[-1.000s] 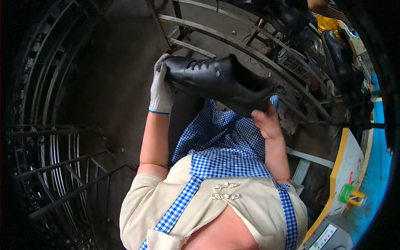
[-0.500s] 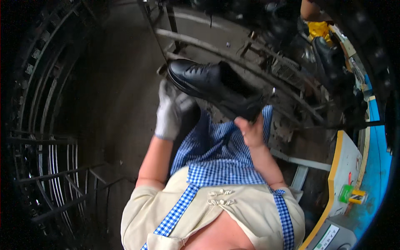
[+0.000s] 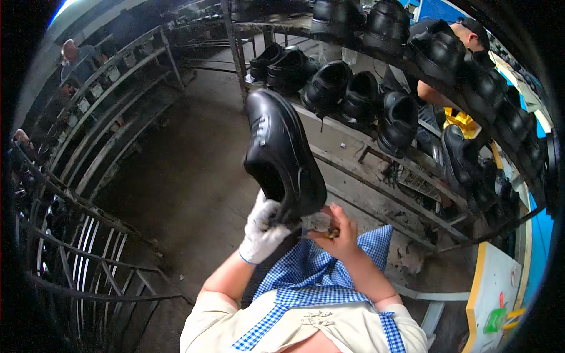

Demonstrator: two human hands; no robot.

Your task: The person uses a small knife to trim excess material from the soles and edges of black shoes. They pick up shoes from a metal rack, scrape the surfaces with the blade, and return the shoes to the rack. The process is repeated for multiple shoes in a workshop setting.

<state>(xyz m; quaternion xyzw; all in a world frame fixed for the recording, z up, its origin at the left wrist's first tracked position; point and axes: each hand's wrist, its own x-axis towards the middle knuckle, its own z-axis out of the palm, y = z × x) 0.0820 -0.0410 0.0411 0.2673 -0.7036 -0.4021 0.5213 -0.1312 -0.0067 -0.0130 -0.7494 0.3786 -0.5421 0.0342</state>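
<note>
A black lace-up leather shoe (image 3: 297,153) is held up in front of me, its toe pointing away and its opening facing left. My left hand (image 3: 263,229), in a white glove, is closed around the heel end by the opening. Just right of the heel, my bare right hand (image 3: 341,232) has its fingers closed on a small greyish-white piece (image 3: 318,223) whose kind I cannot make out. This piece is close under the heel; whether it touches the shoe cannot be seen.
Several black shoes (image 3: 360,94) stand on racks ahead and to the right. Metal racks (image 3: 118,106) line the left side. A person in a dark cap (image 3: 474,32) is behind the right rack. A white, yellow-edged panel (image 3: 494,288) is at my right.
The shoe has swung from toe-left to toe-away. My gloved left hand has moved from near the toe to the heel. My right hand has left the heel and shows the small piece. The view has tilted up.
</note>
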